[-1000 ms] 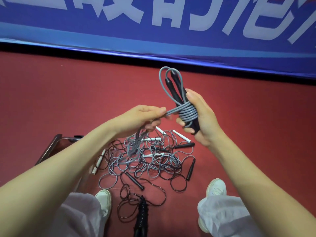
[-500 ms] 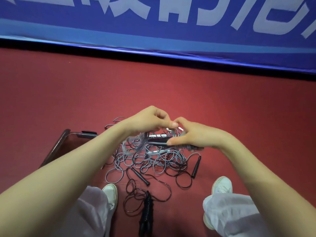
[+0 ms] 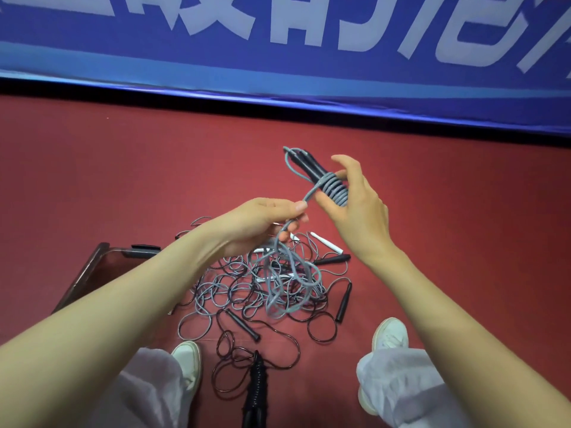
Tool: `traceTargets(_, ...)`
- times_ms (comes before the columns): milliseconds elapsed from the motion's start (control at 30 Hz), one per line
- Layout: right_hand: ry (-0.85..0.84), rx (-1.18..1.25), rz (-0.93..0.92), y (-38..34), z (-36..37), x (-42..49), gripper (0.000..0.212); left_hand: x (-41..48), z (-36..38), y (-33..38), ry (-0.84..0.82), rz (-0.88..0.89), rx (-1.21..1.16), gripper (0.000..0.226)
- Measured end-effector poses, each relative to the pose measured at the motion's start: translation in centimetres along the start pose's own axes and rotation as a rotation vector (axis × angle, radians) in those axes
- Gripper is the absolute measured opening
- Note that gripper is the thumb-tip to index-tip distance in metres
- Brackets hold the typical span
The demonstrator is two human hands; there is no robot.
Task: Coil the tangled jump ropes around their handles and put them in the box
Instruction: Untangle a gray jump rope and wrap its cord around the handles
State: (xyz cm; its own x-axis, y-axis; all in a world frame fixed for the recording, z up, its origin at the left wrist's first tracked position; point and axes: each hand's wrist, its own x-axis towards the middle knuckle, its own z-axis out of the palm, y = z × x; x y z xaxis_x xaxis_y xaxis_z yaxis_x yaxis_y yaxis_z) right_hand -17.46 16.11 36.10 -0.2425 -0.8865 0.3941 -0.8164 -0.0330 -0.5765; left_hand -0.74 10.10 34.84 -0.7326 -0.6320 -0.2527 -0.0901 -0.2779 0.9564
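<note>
right hand (image 3: 355,208) holds handles (image 3: 312,168); left hand (image 3: 262,220) pinches rope (image 3: 296,211).

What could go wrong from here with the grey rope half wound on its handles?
1. The grey jump rope has a loose tail dropping from the left hand into the tangled pile; pulling may drag other ropes up or tighten a knot.
2. The grip of the right hand on the black handles looks light, so the coils could slide off.

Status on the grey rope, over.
Right hand grips the black handles; left hand pinches the grey rope. Several turns coiled, loose length hangs into the tangled pile. Box sits at left.
</note>
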Motion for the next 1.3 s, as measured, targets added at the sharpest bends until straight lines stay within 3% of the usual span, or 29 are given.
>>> traceTargets(133,-0.013,0.237,0.03,-0.3,0.0,0.2,0.058,0.2,0.0,-0.1,-0.003,0.028,-0.149,0.016)
traceTargets(400,-0.121,0.662,0.124,-0.5,-0.5,0.7,0.066,-0.4,0.4,0.4,0.044,0.302,-0.044,0.015)
traceTargets(567,-0.264,0.932,0.215,-1.3,-0.8,0.3,0.066,-0.4,0.2,0.2,0.023,0.26,-0.213,0.014)
traceTargets(700,-0.233,1.097,0.263,-1.5,-0.6,0.4,0.055,-0.3,1.5,0.4,0.051,0.295,-0.213,0.015)
traceTargets(867,-0.154,1.09,0.385,-1.2,-0.6,0.5,0.024,-0.4,1.1,0.2,0.005,0.261,0.101,0.012)
traceTargets(933,-0.116,1.03,0.42,-1.0,-0.8,0.7,0.015,-0.4,0.4,-0.5,0.001,0.21,0.207,0.021)
traceTargets(1033,-0.06,0.913,0.45,-0.2,-0.9,1.1,0.021,-0.4,-0.6,-1.5,0.035,0.133,0.23,0.033)
traceTargets(1200,-0.005,0.886,0.536,1.9,-0.6,2.2,0.026,-0.1,-1.7,-2.5,0.072,0.079,0.222,0.016)
traceTargets(1300,-0.02,0.782,0.553,3.4,-0.4,2.5,0.026,0.5,-1.6,-2.7,0.285,0.162,0.105,0.003)
